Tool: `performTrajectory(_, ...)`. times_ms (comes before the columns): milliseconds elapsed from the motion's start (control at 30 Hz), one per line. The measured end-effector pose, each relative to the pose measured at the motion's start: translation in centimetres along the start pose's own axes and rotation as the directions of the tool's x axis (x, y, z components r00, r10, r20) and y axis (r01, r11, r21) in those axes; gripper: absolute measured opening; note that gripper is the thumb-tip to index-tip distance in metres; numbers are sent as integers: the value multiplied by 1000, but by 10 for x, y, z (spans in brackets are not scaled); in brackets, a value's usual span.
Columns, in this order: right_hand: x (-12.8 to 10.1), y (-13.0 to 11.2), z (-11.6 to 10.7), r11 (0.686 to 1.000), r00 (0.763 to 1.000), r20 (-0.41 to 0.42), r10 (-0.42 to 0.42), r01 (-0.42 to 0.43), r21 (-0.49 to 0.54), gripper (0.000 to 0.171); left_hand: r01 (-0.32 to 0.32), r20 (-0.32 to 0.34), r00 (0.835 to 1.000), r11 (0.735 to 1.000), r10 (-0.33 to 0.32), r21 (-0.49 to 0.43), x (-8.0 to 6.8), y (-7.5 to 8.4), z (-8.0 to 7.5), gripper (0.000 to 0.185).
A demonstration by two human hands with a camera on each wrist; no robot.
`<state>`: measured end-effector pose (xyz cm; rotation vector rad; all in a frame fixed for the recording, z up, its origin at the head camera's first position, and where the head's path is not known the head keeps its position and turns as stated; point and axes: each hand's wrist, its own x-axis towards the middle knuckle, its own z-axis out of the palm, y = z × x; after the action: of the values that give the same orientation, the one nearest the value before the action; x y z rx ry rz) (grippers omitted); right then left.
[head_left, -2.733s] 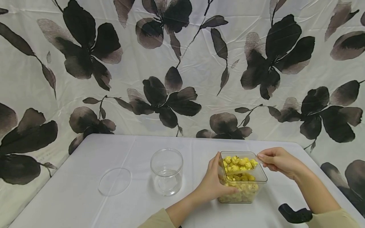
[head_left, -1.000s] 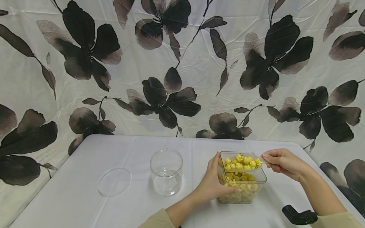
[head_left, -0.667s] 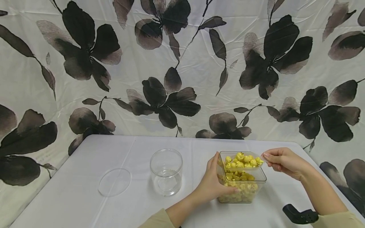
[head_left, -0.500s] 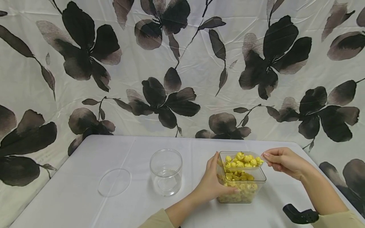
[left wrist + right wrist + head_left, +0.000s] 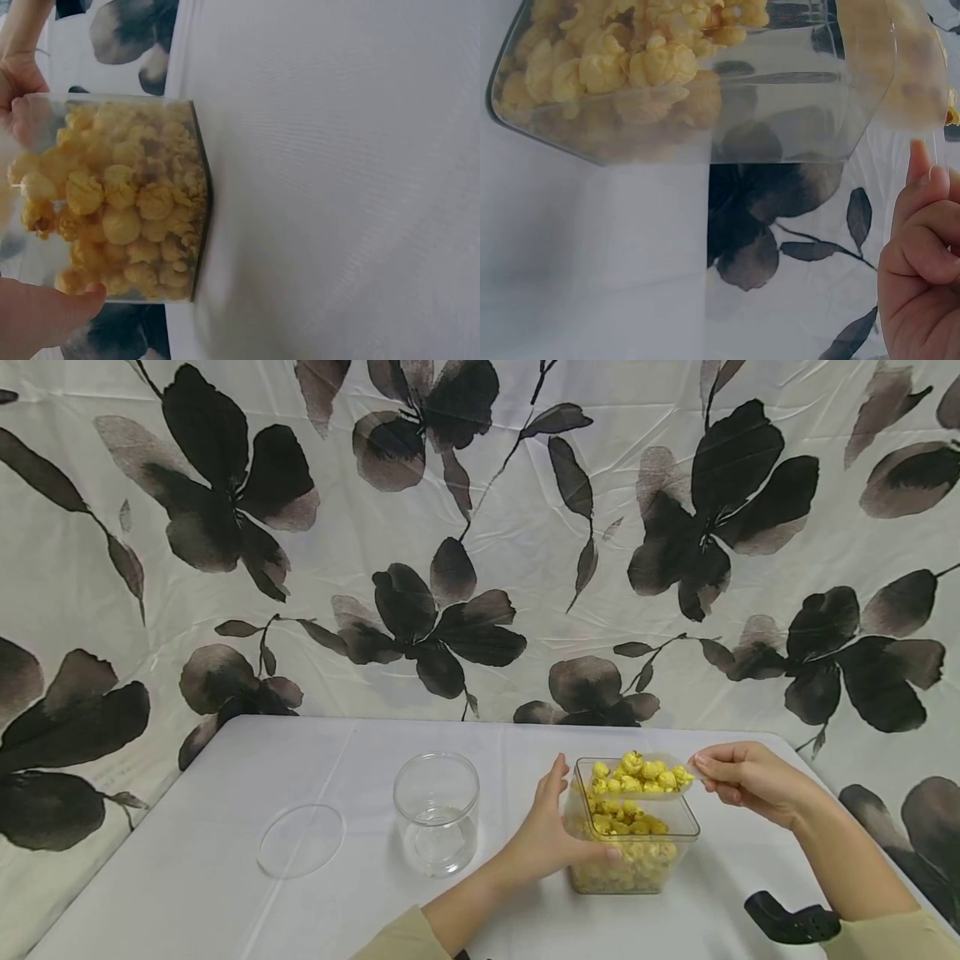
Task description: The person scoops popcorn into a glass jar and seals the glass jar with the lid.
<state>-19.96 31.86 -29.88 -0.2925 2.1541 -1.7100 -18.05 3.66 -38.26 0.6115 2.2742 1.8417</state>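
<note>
1. Popcorn [image 5: 637,774], yellow and heaped, sat in a clear scoop [image 5: 651,789] held just above the open square container [image 5: 636,860], near the tabletop's [image 5: 225,877] front right corner.
2. The right hand [image 5: 742,779] pinched the scoop's handle between thumb and curled fingers; the left hand [image 5: 551,839] curled its grip round the container's left wall, fingertips on the near face.
3. Judged from the heap, a tilt or a jolt could have shed kernels over the scoop's rim onto the tabletop.
4. The thin pinch looked easy to twist, which might have tipped the load.
5. The container was roughly half full of popcorn.
6. A round clear jar [image 5: 437,814] stood empty near the tabletop's middle, well apart from the scoop; its lid [image 5: 302,838] lay flat to its left.
</note>
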Motion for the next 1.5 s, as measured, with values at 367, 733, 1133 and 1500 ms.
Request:
performTrajectory(367,1,-7,0,1000,1000,20,-4,4,-2,25,-27,5,1000,998,27,-60,-9,12,-14,117)
performTrajectory(733,6,-11,3,1000,999,36,-31,31,6,25,-58,1,998,997,58,-59,-16,32,-38,111)
performTrajectory(1133,12,-24,12,1000,1000,22,10,-10,-14,22,-88,-22,996,995,87,-56,-28,46,-78,100)
performTrajectory(1500,24,-34,25,1000,999,33,-16,16,-16,22,-171,-80,980,977,183,131,-51,49,-123,96)
